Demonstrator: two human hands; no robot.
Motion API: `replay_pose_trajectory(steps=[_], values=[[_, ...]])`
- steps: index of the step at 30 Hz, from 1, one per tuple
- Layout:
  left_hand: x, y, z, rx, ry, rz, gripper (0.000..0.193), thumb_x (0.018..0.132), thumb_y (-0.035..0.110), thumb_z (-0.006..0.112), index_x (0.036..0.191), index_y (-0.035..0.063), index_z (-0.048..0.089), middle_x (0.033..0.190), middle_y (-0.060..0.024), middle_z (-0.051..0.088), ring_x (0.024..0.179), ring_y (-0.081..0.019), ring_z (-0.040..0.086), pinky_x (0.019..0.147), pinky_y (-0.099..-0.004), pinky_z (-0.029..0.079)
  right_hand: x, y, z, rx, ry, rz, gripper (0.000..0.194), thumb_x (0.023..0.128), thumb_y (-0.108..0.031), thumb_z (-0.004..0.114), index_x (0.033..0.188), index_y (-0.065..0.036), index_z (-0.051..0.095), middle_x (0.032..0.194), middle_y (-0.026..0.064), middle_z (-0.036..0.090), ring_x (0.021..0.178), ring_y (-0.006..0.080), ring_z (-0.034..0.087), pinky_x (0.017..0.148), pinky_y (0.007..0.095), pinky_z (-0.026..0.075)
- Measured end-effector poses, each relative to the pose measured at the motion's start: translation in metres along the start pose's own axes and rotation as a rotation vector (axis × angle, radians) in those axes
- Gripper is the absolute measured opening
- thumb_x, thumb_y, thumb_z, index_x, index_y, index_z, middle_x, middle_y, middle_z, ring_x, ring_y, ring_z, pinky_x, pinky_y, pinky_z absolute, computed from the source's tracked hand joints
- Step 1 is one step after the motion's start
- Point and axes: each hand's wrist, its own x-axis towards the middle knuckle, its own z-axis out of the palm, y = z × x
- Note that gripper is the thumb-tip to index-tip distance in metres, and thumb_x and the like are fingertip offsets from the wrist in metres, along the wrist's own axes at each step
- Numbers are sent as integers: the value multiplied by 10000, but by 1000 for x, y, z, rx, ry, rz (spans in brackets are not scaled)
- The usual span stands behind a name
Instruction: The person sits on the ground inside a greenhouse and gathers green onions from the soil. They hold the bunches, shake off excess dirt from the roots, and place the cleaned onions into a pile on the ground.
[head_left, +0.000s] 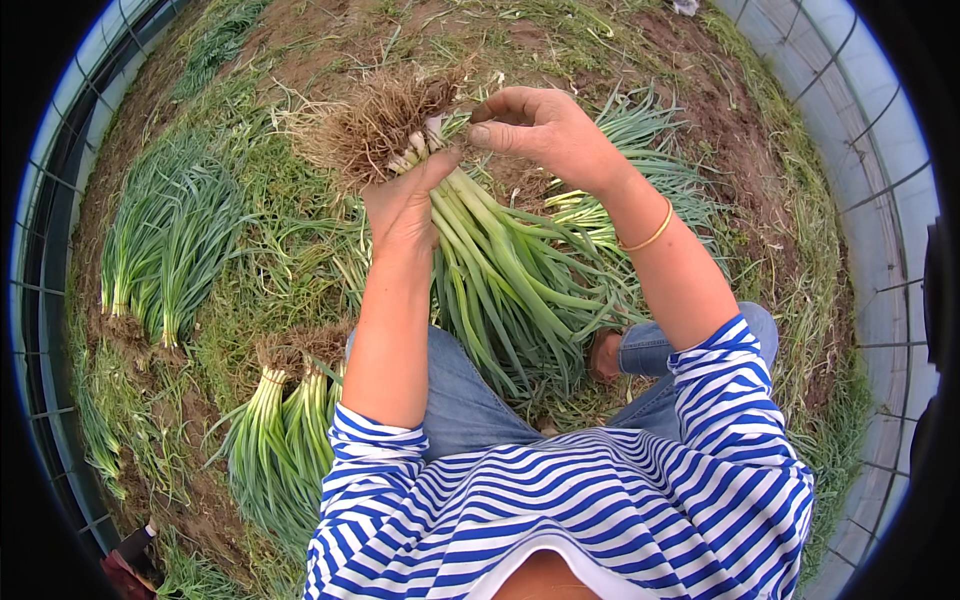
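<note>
My left hand (409, 199) is closed around the white lower stems of a thick bunch of green onions (495, 255). Its brown, tangled roots (375, 120) point up and away from me, and the long green leaves hang down between my knees. Just right of the root end is my right hand (536, 135), its thumb and fingers curved with a gap between them. I cannot make out anything held in it. A gold-coloured bangle (651, 229) circles the right forearm. Loose green onions (645, 157) lie on the ground beyond the right hand.
Tied bunches of green onions (262, 442) lie close by my left knee. More bunches (169, 247) rest farther left on ground strewn with plant scraps. Plastic-covered greenhouse walls (862, 142) curve along both sides. Dark red fabric (124, 577) shows at the lower left.
</note>
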Motion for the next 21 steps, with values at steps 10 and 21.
replay_pose_trajectory(steps=[10,21], values=[[12,-5,-6,13,10,62,628,590,-96,786,1144,-81,490,1076,-131,591,905,-189,614,794,-326,535,27,17,-38,-182,234,-216,478,759,-232,669,1149,17,546,1105,250,562,1036,357,563,855,396,463],[-6,-12,0,149,-135,126,400,663,37,782,1023,-28,619,974,-98,653,846,-178,632,783,-302,511,2,54,47,227,-473,89,494,595,-148,827,1000,41,616,872,109,662,772,180,622,730,292,513]])
